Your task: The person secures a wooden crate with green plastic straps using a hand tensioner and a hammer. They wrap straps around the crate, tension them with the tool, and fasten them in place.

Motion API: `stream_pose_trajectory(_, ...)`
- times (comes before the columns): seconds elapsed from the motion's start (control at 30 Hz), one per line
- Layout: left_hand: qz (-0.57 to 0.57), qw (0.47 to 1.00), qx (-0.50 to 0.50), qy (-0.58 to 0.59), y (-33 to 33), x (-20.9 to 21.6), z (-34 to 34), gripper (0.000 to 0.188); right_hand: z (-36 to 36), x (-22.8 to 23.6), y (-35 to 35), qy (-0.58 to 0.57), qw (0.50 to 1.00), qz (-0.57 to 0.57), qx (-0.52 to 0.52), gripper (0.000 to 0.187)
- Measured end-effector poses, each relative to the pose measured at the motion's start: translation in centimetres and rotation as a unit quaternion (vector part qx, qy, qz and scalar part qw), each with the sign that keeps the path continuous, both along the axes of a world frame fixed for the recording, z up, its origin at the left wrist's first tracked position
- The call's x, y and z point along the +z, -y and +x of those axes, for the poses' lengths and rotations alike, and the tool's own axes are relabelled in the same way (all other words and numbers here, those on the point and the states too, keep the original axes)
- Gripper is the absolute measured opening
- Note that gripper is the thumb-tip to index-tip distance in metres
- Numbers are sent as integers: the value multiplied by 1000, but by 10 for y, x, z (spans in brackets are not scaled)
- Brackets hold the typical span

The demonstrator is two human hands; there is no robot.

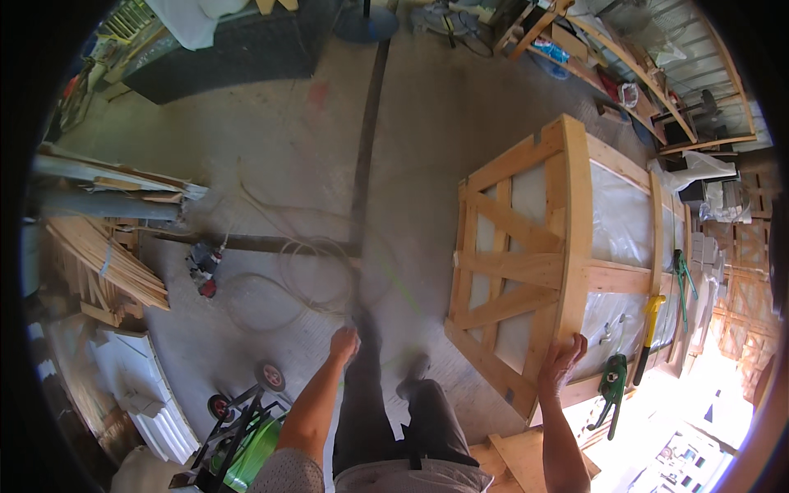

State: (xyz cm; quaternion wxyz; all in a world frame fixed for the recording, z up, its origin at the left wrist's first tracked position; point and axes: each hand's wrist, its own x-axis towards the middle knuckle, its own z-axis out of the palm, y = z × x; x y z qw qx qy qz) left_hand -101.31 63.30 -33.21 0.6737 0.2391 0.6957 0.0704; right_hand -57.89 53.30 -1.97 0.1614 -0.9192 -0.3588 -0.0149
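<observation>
A large wooden crate (575, 214) with slatted sides and clear plastic wrap inside stands at my right. My right hand (564, 358) is at its near corner, fingers apart and bent, holding nothing; whether it touches the wood I cannot tell. On the crate lie a green strapping tool (611, 383), a yellow-and-black handled tool (650, 335) and another green tool (681, 273). My left hand (347, 340) hangs in front of my left leg, its fingers curled; what is inside them, if anything, is hidden. A pale hose (316, 246) lies coiled on the floor beyond it.
A red-and-black power tool (204, 267) sits on the floor at the hose's left. Near left stands a wheeled cart (238, 444) with a roll of green strap. Stacked wood strips (107, 259) line the left side. A dark block (230, 62) is far left.
</observation>
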Motion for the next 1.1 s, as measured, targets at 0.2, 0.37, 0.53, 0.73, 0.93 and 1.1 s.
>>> stream_pose_trajectory(0.2, -83, 996, 9, 15, -65, -135, 98, 27, 12, -15, 3, 48, 996, -68, 23, 50)
stream_pose_trajectory(0.37, -38, 995, -40, -85, -103, -247, 158, 34, 18, -25, 14, 20, 995, -100, -17, 46)
stream_pose_trajectory(0.53, -91, 991, -13, -93, -101, -313, 194, 42, 21, -24, 20, 29, 986, -158, -40, 55)
stream_pose_trajectory(0.73, -105, 982, -124, 95, -26, -379, 185, 33, 19, -22, 14, 2, 986, -153, -63, 60)
stream_pose_trajectory(0.93, 77, 937, -325, 102, 40, -331, 189, 21, 18, -14, 1, 47, 991, -123, -3, 53)
stream_pose_trajectory(1.1, -163, 984, 20, 71, 21, -118, 244, 25, 12, 5, -11, -18, 995, -89, -36, 58)
